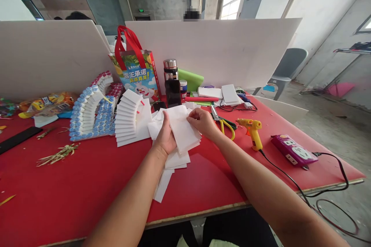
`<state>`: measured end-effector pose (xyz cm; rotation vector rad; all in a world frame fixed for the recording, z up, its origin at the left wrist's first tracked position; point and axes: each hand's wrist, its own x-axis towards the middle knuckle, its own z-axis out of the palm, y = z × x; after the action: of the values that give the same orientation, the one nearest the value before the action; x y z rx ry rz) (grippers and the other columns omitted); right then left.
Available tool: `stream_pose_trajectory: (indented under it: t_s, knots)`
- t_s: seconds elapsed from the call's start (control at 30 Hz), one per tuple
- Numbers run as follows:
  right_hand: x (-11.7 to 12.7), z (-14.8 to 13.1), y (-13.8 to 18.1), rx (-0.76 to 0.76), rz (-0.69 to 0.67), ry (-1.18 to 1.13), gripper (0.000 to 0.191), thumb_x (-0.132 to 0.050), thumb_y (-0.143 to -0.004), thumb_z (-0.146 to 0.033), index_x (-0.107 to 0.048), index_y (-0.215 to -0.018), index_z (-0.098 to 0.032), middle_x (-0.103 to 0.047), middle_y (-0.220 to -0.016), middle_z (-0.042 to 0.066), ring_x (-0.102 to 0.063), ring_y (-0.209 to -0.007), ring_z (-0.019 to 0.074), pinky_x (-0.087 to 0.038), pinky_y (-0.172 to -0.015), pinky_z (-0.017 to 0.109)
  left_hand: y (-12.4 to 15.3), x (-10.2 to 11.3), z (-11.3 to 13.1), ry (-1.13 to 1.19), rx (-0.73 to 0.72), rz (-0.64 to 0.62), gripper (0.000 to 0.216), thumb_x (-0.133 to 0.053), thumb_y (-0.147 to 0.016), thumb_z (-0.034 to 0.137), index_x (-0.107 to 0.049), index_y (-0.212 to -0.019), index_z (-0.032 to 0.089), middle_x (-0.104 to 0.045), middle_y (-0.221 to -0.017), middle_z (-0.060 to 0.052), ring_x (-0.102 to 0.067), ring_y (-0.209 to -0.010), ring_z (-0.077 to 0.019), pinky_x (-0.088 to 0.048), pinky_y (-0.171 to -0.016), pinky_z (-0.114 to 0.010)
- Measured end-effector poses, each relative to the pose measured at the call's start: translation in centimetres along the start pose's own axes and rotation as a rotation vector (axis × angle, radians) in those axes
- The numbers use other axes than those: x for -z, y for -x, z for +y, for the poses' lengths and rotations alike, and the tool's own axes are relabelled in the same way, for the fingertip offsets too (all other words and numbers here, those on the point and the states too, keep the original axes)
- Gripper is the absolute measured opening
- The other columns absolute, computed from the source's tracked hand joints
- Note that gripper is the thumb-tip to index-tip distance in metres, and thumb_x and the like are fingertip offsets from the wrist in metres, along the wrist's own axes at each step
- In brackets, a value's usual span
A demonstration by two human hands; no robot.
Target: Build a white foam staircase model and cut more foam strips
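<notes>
My left hand (164, 137) grips a small stack of white foam sheets (183, 129) from the left side, thumb on top. My right hand (203, 120) pinches the top sheet at its far right corner. More loose white sheets (171, 166) lie on the red table (87, 193) under and in front of my hands. A fanned arch of white rectangles (129, 121) stands just left of them.
A blue-and-white fanned model (89, 114) stands at left. A printed bag with red handles (136, 67), a steel flask (171, 81) and white partition boards stand at the back. Yellow-handled scissors (224, 123), a yellow glue gun (252, 131) and a purple power strip (292, 150) lie at right.
</notes>
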<state>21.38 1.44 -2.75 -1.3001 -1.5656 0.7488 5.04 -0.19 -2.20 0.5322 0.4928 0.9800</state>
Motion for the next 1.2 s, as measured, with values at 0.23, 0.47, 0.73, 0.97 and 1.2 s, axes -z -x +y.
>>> stream_pose_trajectory:
  t_s: [0.23, 0.47, 0.73, 0.97, 1.2]
  knots:
    - [1.0, -0.9, 0.4, -0.001, -0.018, -0.016, 0.021, -0.064, -0.082, -0.040, -0.057, -0.079, -0.021, -0.065, -0.068, -0.001, -0.056, -0.054, 0.0128, -0.039, -0.049, 0.024, -0.3, 0.3, 0.5, -0.075, -0.001, 0.148, 0.050, -0.056, -0.096, 0.033, -0.054, -0.140, 0.009, -0.074, -0.115, -0.018, -0.071, -0.110, -0.0320, -0.050, -0.106, -0.049]
    - [2.9, -2.4, 1.3, 0.131, -0.671, 0.070, 0.030, -0.079, -0.073, -0.036, -0.069, -0.096, -0.020, -0.069, -0.087, 0.002, -0.063, -0.074, 0.0157, -0.050, -0.065, 0.027, 0.2, -0.1, 2.6, -0.098, -0.542, 0.069, 0.050, -0.052, -0.100, 0.037, -0.052, -0.144, 0.015, -0.063, -0.139, -0.016, -0.054, -0.135, -0.0275, -0.040, -0.116, -0.045]
    - [-0.7, -3.5, 3.1, 0.482, -0.792, 0.274, 0.036, -0.074, -0.081, -0.020, -0.069, -0.117, -0.020, -0.061, -0.109, 0.008, -0.059, -0.099, 0.0206, -0.050, -0.088, 0.034, 0.0, 0.2, 2.4, -0.113, -0.539, 0.138, 0.050, -0.053, -0.099, 0.038, -0.053, -0.143, 0.015, -0.065, -0.135, -0.018, -0.058, -0.131, -0.0294, -0.042, -0.114, -0.048]
    - [-1.5, -4.6, 4.4, 0.751, -0.784, 0.434, 0.041, -0.060, -0.072, 0.001, -0.074, -0.107, -0.018, -0.053, -0.125, 0.015, -0.051, -0.109, 0.0274, -0.047, -0.094, 0.042, -0.1, 0.8, 2.4, -0.140, -0.474, 0.156, 0.056, -0.056, -0.096, 0.047, -0.059, -0.138, 0.011, -0.067, -0.131, -0.018, -0.059, -0.129, -0.0303, -0.044, -0.112, -0.044]
    - [-0.7, -4.3, 3.8, 0.763, -0.802, 0.294, 0.031, -0.060, -0.079, -0.003, -0.073, -0.101, -0.020, -0.060, -0.124, 0.010, -0.052, -0.108, 0.0244, -0.046, -0.097, 0.039, -0.3, 1.2, 2.3, -0.139, -0.381, 0.138, 0.054, -0.052, -0.097, 0.049, -0.062, -0.134, 0.011, -0.065, -0.134, -0.018, -0.059, -0.130, -0.0305, -0.044, -0.111, -0.045]
